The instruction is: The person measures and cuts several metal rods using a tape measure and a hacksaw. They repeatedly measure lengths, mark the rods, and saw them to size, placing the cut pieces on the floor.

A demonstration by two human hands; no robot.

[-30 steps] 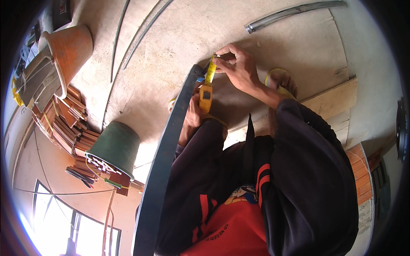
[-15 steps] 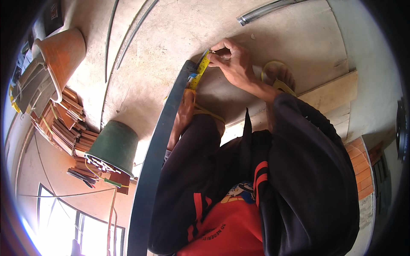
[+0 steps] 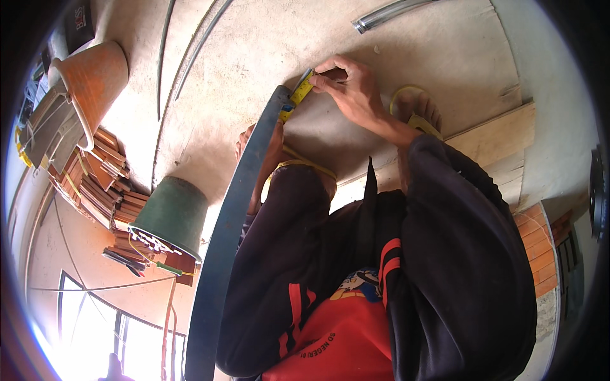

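- Tape, a flat yellow measuring strip (image 3: 301,92), lay slantwise at the upper end of a long, flat, dark blue-grey bar (image 3: 238,209), its far tip reaching past that end.
- The right hand (image 3: 356,92), just beyond the bar's upper end, pinched the strip's tip between thumb and forefinger, nearly closed.
- The left hand (image 3: 244,138) was mostly hidden behind the bar, with some fingers showing past its left edge; how far open it was, and what it held, I could not tell.
- As far as the view showed, the strip was already drawn out and set by the bar's end; I made out no mark there, and what was left undone could not be told.
- Counted: one strip, one bar and two hands.
- Left of the bar stood two buckets, one dark green (image 3: 175,213), one orange (image 3: 101,82).
- Beyond the bar's upper end, on the pale floor (image 3: 254,51), lay two thin dark rods (image 3: 198,53) leftward and one shiny silver tube (image 3: 387,16) rightward.
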